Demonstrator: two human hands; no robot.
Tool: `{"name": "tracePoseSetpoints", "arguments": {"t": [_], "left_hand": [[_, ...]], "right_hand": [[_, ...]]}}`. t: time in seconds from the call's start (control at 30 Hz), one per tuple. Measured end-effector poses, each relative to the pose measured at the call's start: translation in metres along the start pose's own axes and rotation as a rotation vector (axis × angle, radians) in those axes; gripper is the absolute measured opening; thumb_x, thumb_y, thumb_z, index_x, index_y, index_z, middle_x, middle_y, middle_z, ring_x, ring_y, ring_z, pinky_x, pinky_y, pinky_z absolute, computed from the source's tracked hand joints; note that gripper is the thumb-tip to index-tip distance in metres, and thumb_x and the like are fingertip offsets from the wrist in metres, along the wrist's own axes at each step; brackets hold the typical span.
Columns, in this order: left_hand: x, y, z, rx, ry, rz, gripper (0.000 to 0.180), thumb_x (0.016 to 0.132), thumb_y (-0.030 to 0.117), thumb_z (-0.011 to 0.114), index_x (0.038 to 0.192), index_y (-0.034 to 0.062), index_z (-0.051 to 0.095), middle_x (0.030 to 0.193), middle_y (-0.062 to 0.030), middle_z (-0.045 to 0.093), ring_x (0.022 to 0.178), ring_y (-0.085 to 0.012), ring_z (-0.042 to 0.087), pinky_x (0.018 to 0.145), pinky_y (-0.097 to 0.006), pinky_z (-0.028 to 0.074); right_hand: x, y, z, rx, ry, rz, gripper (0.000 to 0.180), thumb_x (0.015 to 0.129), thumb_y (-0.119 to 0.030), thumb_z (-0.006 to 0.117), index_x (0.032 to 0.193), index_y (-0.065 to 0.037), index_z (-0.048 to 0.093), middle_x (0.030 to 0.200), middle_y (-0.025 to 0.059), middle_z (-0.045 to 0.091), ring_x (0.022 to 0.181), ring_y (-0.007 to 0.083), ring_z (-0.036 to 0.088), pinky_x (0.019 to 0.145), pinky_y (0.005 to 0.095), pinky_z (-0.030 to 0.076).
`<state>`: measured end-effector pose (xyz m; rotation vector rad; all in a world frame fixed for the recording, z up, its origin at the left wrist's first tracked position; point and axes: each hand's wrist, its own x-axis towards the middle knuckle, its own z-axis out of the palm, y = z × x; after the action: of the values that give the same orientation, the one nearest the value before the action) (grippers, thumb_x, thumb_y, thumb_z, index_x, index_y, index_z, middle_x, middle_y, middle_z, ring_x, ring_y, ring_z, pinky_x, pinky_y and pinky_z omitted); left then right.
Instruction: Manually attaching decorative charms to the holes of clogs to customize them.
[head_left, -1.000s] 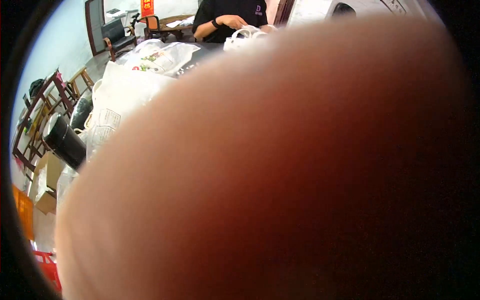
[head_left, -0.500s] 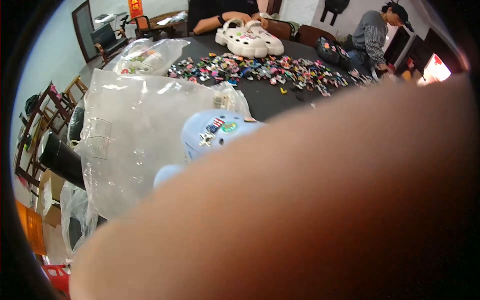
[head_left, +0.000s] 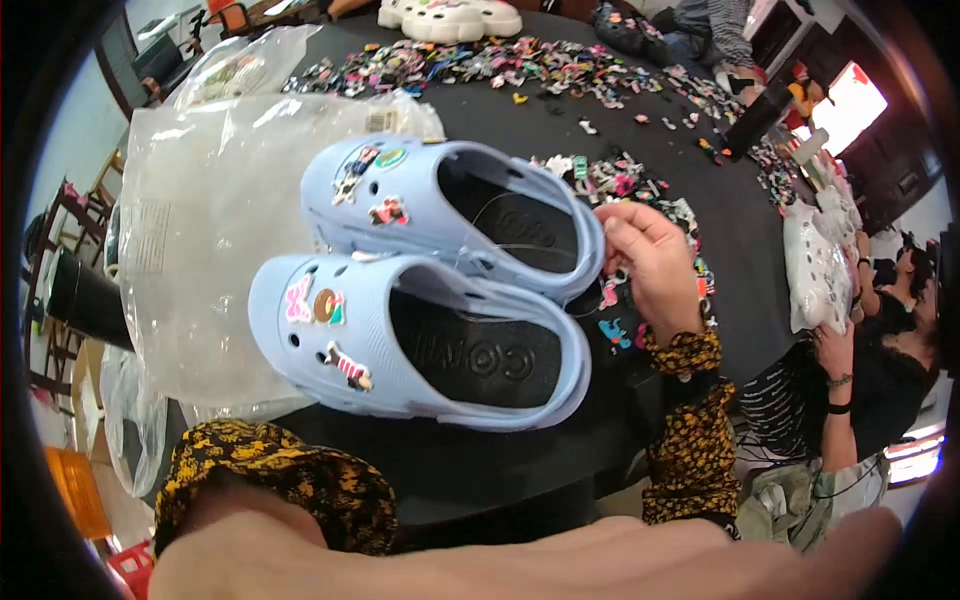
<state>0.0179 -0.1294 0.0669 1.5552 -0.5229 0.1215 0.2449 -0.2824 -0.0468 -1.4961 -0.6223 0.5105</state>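
Since half a second ago, the blurred skin has moved down from most of the view to its lower edge, so both light-blue clogs are now uncovered. This skin follows from the left sleeve (head_left: pixel 270 460), and I take it as the left hand (head_left: pixel 620 565), or its forearm, very close to the camera; I cannot tell if its fingers are open or closed.

The right hand (head_left: pixel 660 270) is at the heel of the far light-blue clog (head_left: pixel 420 215), thumb and forefinger bent toward the heel strap (head_left: pixel 592 245). Whether they pinch it or only touch it, I cannot tell.

The near light-blue clog (head_left: pixel 370 310) lies just beside, with its toe over the translucent plastic bag (head_left: pixel 215 260). A thin clear thread (head_left: pixel 525 246) crosses the far clog's opening.

For good handling, I would take the strap at its thick rim with a light pinch, and steady the near clog too, because the thread may join the pair. A slow movement should keep the thread from catching, and the heel away from the loose charms (head_left: pixel 640 190) behind on the black table (head_left: pixel 735 235).
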Motion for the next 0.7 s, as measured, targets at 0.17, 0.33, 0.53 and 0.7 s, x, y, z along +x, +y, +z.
{"name": "tracePoseSetpoints", "arguments": {"t": [0.17,0.33,0.53,0.7], "left_hand": [[-0.007,-0.008,0.005,-0.038,-0.009,-0.064,0.053,0.084,0.02,0.059,0.127,0.0011,0.035,0.082,-0.0274,0.064,0.071,-0.0371,0.065,0.065,-0.045,0.055],[-0.009,-0.021,-0.004,-0.065,-0.054,-0.078,0.05,0.084,0.019,0.059,0.126,0.0003,0.039,0.082,-0.0275,0.064,0.072,-0.0371,0.066,0.066,-0.045,0.055],[-0.009,-0.022,-0.015,-0.037,-0.084,-0.073,0.046,0.084,0.017,0.059,0.124,-0.0006,0.043,0.082,-0.0275,0.064,0.073,-0.037,0.066,0.066,-0.044,0.055],[-0.013,-0.015,-0.022,0.004,-0.13,-0.109,0.044,0.084,0.016,0.059,0.122,-0.0013,0.047,0.082,-0.0275,0.064,0.073,-0.037,0.066,0.066,-0.044,0.055]], "right_hand": [[0.002,-0.001,-0.005,0.009,-0.009,-0.045,0.019,0.089,-0.012,0.055,0.1,0.001,0.063,0.076,0.0013,0.061,0.063,0.0062,0.053,0.055,0.0192,0.044],[0.006,-0.004,0.002,-0.032,0.004,-0.02,0.02,0.089,-0.013,0.054,0.1,0.001,0.063,0.075,0.0014,0.061,0.063,0.0062,0.053,0.057,0.0191,0.043],[-0.001,-0.005,0.003,-0.039,0.021,-0.022,0.021,0.089,-0.013,0.054,0.101,0.002,0.063,0.074,0.0015,0.061,0.063,0.0062,0.053,0.057,0.0193,0.043],[0.003,-0.003,0.008,0.013,0.013,-0.044,0.021,0.089,-0.013,0.056,0.102,0.003,0.062,0.075,0.0023,0.061,0.064,0.0068,0.053,0.057,0.02,0.044]]}}
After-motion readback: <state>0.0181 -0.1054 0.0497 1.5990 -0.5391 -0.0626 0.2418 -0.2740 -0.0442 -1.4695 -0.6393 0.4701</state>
